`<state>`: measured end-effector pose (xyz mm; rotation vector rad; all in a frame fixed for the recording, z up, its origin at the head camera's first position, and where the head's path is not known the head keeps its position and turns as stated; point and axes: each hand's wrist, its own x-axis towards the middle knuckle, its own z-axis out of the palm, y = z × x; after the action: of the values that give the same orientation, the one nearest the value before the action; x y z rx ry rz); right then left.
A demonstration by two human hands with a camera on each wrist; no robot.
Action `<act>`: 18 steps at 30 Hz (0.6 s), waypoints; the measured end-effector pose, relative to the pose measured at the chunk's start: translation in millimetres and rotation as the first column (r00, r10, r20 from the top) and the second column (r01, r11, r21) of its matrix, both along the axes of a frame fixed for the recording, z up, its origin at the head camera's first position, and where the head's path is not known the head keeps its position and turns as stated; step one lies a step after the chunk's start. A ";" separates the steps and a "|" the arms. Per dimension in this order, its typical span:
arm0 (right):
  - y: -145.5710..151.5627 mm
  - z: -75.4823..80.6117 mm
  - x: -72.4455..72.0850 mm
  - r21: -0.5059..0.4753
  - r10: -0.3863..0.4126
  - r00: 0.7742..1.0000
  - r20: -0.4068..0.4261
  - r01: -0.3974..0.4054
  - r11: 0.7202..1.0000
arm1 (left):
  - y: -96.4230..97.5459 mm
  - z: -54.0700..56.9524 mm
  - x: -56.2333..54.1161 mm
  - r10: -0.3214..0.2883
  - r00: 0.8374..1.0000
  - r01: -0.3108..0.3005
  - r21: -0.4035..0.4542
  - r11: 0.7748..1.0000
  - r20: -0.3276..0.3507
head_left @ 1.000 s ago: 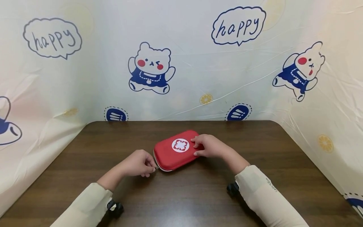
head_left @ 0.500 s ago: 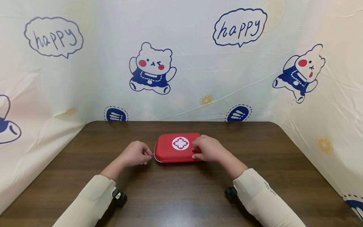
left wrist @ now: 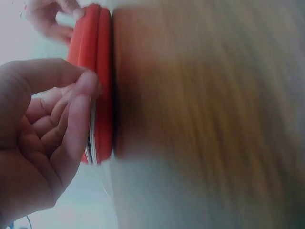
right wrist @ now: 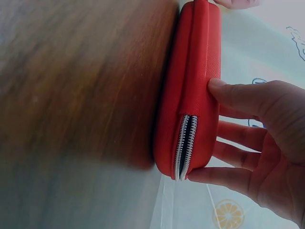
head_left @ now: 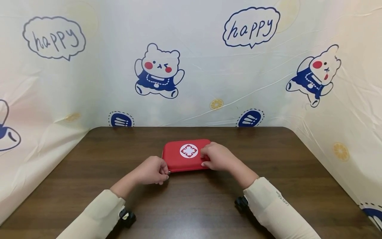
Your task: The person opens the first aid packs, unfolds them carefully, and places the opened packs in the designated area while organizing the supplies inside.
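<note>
a dark brown, wood-grained table (head_left: 194,205), its far corners rounded, spreads beneath the left hand (head_left: 151,171) and the right hand (head_left: 222,157) and on beyond them. directly on it, between the two hands, a red zip case (head_left: 174,161) lies flat, its round white emblem (head_left: 189,151) facing up.

L sleeve (head_left: 95,214) & R sleeve (head_left: 277,209): both cream/off-wht, w/ wide cuffs ending short of wrists. R sleeve has sm. dk lettering (head_left: 282,198) along outer right edge, nr cuff — too sm. to read. L wrist cam (head_left: 128,219) blk, blocky, w/ pale patch; R wrist cam (head_left: 241,203) likewise blk — chunky. L hand (head_left: 151,171), R hand (head_left: 220,156) bare.
</note>
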<state>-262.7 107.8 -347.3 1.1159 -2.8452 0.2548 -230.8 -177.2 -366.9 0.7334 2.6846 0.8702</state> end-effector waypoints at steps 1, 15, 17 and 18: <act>-0.3 0.1 0.0 0.000 0.003 1.000 -0.002 -0.003 1.000 | 2.6 0.5 0.7 -0.001 1.000 0.001 -0.009 1.000 -0.008; 8.7 0.4 -5.6 -0.078 -0.027 0.997 0.074 0.033 0.996 | -4.7 -3.1 0.7 0.104 0.990 -0.112 0.086 0.990 0.093; 13.8 -0.5 -8.3 -0.115 -0.034 0.994 0.099 0.045 0.992 | -8.0 -2.8 0.3 0.127 0.988 -0.134 0.081 0.988 0.092; 16.4 -0.9 -10.1 -0.136 -0.036 0.993 0.113 0.052 0.989 | -9.2 -2.2 -0.1 0.140 0.986 -0.147 0.077 0.986 0.088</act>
<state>-272.8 124.2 -348.2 1.0415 -2.8897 0.5188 -230.9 -186.4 -369.1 0.5133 2.6682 1.0290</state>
